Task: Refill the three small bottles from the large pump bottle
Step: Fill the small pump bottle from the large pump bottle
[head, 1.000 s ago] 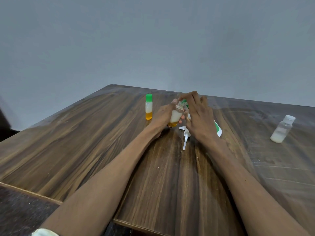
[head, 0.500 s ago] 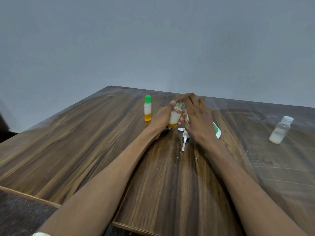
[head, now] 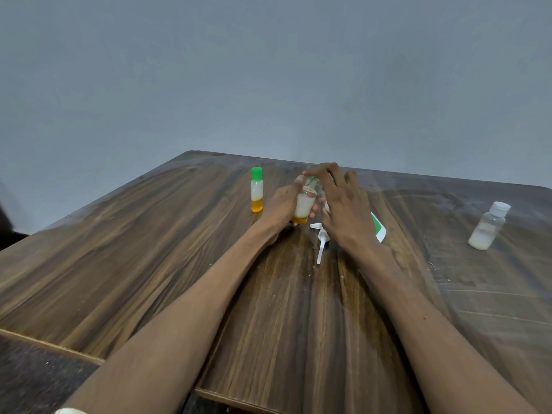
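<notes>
My left hand (head: 282,204) grips a small clear bottle (head: 304,204) with white liquid over an orange layer, tilted slightly. My right hand (head: 343,201) holds a green cap (head: 312,180) with its fingertips at that bottle's neck. A second small bottle (head: 257,189) with a green cap stands upright to the left. A third small bottle (head: 489,226) with a white cap stands far right, partly filled with white liquid. The large white and green bottle (head: 378,227) lies behind my right hand, mostly hidden. Its white pump (head: 321,243) lies loose on the table.
The wooden table (head: 149,264) spreads wide to the left and toward me. Its right part carries whitish smears and scratches. A plain grey wall rises behind the far edge. The near table edge runs across the bottom left.
My hands and the bottle between them stay nearly in place. The camera view has shifted slightly; the cap remains at the bottle's neck.
</notes>
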